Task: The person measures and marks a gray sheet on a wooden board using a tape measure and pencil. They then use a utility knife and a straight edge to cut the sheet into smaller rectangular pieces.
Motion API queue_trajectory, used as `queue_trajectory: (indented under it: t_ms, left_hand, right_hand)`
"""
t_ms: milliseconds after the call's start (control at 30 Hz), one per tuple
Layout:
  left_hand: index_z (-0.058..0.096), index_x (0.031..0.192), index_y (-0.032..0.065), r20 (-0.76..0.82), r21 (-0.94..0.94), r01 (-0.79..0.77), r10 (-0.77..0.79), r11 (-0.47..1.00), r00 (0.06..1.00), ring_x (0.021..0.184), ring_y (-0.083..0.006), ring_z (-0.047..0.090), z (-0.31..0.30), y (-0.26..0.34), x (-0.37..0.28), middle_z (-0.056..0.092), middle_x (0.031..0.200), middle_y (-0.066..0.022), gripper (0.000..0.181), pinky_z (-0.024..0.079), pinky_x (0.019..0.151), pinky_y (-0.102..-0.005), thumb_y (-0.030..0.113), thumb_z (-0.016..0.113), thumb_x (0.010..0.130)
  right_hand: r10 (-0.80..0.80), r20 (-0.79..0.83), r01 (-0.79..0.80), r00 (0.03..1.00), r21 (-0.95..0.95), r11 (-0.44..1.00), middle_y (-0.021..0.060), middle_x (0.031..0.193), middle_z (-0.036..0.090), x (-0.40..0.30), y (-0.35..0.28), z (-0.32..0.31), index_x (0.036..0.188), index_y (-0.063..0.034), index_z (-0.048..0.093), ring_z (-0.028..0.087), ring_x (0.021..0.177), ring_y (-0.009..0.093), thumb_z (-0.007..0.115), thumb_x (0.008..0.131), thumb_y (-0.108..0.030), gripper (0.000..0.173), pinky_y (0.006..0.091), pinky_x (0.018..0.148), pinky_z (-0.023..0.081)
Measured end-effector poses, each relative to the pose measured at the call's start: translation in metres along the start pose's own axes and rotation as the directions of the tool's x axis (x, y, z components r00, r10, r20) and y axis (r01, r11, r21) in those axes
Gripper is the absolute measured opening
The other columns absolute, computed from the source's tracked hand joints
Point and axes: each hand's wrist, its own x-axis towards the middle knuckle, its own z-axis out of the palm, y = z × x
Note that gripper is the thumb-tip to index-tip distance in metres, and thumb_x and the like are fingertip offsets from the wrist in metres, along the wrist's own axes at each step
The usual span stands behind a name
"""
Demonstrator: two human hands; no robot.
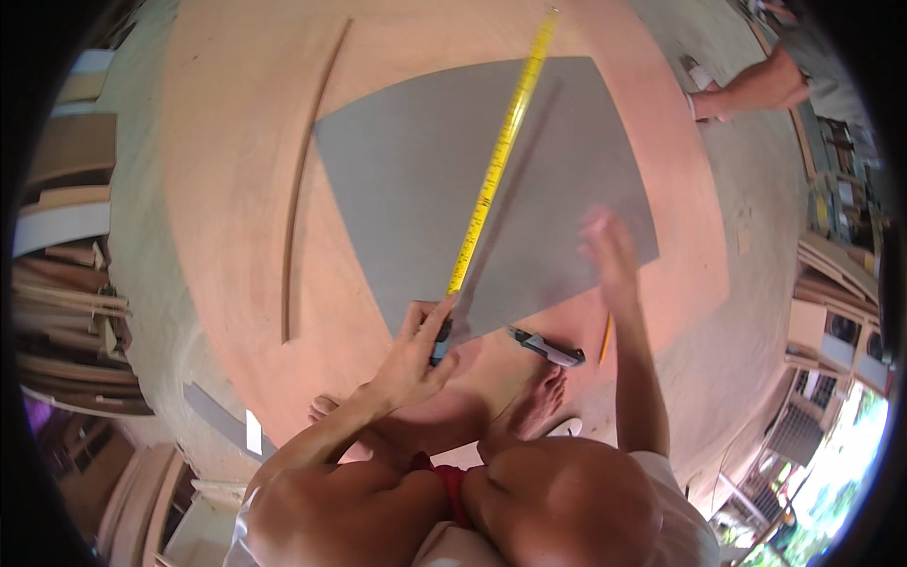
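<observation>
My left hand [418, 351] grips the case of a tape measure [441, 343] near the lower edge of a grey sheet [425, 191]. Its yellow blade [502, 152] runs out across the sheet and past the far edge. Blurred, my right hand [611, 244] is over the right part of the sheet; I see nothing held in it, though its fingers are unclear. A utility knife [547, 346] lies by the sheet's near edge, close to my foot. A pencil [605, 340] is beside my right forearm. The grey sheet rests on a large wooden panel [234, 177].
A thin wooden strip [294, 234] lies on the panel, left of the sheet. Another person's leg [758, 88] is at the upper right. Stacked boards [71, 305] stand on the left, with more boards [836, 266] on the right. A grey offcut [223, 418] lies on the floor.
</observation>
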Motion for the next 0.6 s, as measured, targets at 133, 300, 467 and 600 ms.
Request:
queue_trajectory:
  t_ms: [133, 300, 467, 600]
  left_hand:
    - [0.015, 0.172, -0.0028, -0.093, 0.063, -0.038, 0.043, 0.997, 0.995, 0.113, -0.0335, 0.052, 0.02, -0.008, -0.013, 0.047, 0.13, -0.0219, 0.097, 0.05, 0.102, -0.0417, 0.009, 0.074, 0.097]
    - [0.003, 0.174, -0.0001, 0.019, -0.277, 0.184, -0.186, 0.943, 0.982, 0.116, -0.0402, 0.057, 0.028, -0.021, -0.038, 0.046, 0.132, -0.0238, 0.11, 0.055, 0.105, -0.0461, 0.024, 0.078, 0.098]
    - [0.003, 0.174, 0.0, 0.119, -0.165, 0.141, -0.122, 0.976, 0.985, 0.131, -0.0424, 0.058, 0.042, -0.036, -0.069, 0.048, 0.14, -0.0283, 0.116, 0.055, 0.109, -0.0461, 0.026, 0.083, 0.094]
    - [0.008, 0.174, 0.0047, 0.17, -0.337, 0.251, -0.204, 0.907, 0.964, 0.127, -0.0377, 0.064, 0.043, -0.057, -0.091, 0.049, 0.149, -0.0262, 0.111, 0.056, 0.109, -0.0451, 0.016, 0.082, 0.091]
  right_hand:
    - [-0.007, 0.435, 0.144, 0.901, -0.283, 0.948, 0.0162, 0.12, 0.071, -0.092, 0.015, 0.118, 0.132, 0.0032, 0.064, 0.068, 0.11, 0.02, 0.063, 0.112, -0.032, 0.04, 0.0353, 0.1, 0.053]
    - [0.347, 0.557, -0.201, 0.755, -0.306, 0.93, 0.0105, 0.108, 0.072, -0.138, 0.026, 0.145, 0.128, 0.0053, 0.067, 0.067, 0.098, 0.016, 0.059, 0.115, -0.03, 0.038, 0.0341, 0.09, 0.054]
    - [0.348, 0.646, -0.293, 0.679, -0.196, 0.936, 0.008, 0.11, 0.072, -0.16, 0.047, 0.144, 0.127, 0.0042, 0.068, 0.065, 0.1, 0.012, 0.061, 0.114, -0.032, 0.039, 0.0313, 0.084, 0.055]
    - [0.392, 0.666, -0.324, 0.635, -0.231, 0.917, 0.01, 0.119, 0.07, -0.178, 0.04, 0.145, 0.137, 0.0029, 0.063, 0.067, 0.102, 0.015, 0.067, 0.11, -0.03, 0.042, 0.0318, 0.087, 0.057]
